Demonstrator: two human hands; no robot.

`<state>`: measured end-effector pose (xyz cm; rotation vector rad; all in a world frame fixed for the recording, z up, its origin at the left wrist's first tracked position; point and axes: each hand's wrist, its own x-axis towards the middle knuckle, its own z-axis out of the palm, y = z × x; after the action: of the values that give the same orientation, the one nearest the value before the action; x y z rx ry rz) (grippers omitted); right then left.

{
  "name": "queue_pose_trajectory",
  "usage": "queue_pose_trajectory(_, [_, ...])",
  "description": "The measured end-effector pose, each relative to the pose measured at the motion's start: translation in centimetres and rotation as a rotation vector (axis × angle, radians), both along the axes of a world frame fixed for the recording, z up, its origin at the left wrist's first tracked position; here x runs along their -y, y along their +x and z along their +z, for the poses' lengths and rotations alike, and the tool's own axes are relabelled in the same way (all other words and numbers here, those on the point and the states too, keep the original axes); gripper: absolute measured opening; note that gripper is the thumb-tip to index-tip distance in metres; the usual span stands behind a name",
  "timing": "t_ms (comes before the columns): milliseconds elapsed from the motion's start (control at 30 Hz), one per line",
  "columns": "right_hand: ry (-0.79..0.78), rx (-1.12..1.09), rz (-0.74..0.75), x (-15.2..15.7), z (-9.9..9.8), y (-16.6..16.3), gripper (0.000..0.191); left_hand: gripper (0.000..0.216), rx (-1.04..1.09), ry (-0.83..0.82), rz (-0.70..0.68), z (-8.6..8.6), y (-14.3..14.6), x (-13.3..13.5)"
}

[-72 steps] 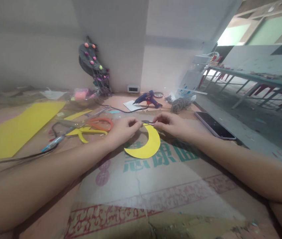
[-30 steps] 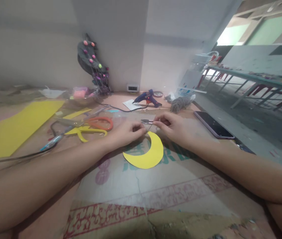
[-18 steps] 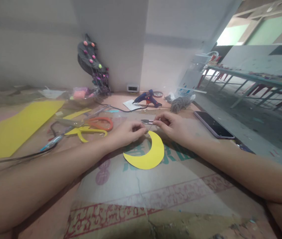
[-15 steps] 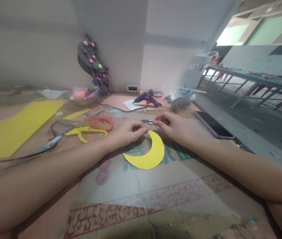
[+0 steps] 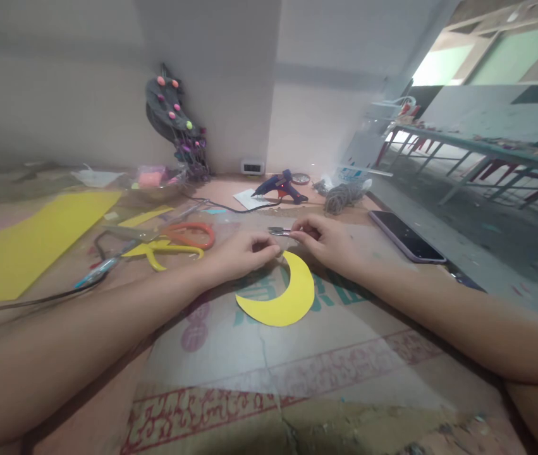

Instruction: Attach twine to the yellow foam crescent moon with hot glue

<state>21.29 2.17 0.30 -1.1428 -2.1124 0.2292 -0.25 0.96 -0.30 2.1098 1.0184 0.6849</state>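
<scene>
A yellow paper crescent moon (image 5: 292, 303) hangs or lies just in front of my hands, over the printed cardboard (image 5: 231, 373). Thumb and forefinger of my left hand (image 5: 254, 249) pinch at its upper tip; any thread there is too fine to make out. My right hand (image 5: 320, 237) is closed around the near end of a small metal tool with two narrow blades, like thread snips (image 5: 278, 231), which point left. The handle is hidden by the fingers.
On the left lie orange-and-yellow scissors (image 5: 188, 235), yellow sheet (image 5: 36, 243) and a cable. Behind are a glue gun (image 5: 281, 186), grey yarn (image 5: 342, 197), a small clock (image 5: 252, 167) and a grey crescent ornament (image 5: 169, 104). A phone (image 5: 406, 236) lies at right.
The crescent's lower edge has dropped slightly toward me. Both hands keep nearly the same place, with the right fingers a little shifted.
</scene>
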Motion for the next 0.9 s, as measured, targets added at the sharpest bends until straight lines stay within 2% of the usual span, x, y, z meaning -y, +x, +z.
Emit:
queue_pose_trajectory(167, [0.001, -0.004, 0.010, -0.2, -0.3, 0.1, 0.016, 0.033, -0.011, 0.016, -0.031, 0.1, 0.0, 0.1])
queue_pose_trajectory(300, [0.020, 0.011, 0.087, -0.6, -0.5, 0.2, 0.014, 0.032, 0.034, -0.027, 0.002, 0.3, 0.1, 0.3])
queue_pose_trajectory(400, [0.009, -0.046, 0.141, -0.7, -0.3, 0.3, 0.026, 0.034, 0.063, -0.068, 0.074, 0.4, 0.2, 0.3])
queue_pose_trajectory(533, [-0.108, -0.082, 0.167, 0.1, 0.3, 0.2, 0.033, 0.036, 0.071, -0.083, 0.116, 0.3, 0.2, 0.2])
queue_pose_trajectory(700, [-0.213, 0.002, 0.309, 1.0, 0.5, -0.3, 0.037, 0.035, 0.064, -0.079, 0.109, 0.2, 0.1, 0.3])
queue_pose_trajectory(800, [-0.311, -0.070, 0.358, 0.8, 0.2, -0.4, 0.036, 0.033, 0.078, -0.103, 0.086, 0.2, 0.2, 0.4])
queue_pose_trajectory(900, [-0.404, -0.147, 0.345, 0.3, -0.1, -0.3, 0.031, 0.034, 0.096, -0.121, 0.072, 0.3, 0.2, 0.4])
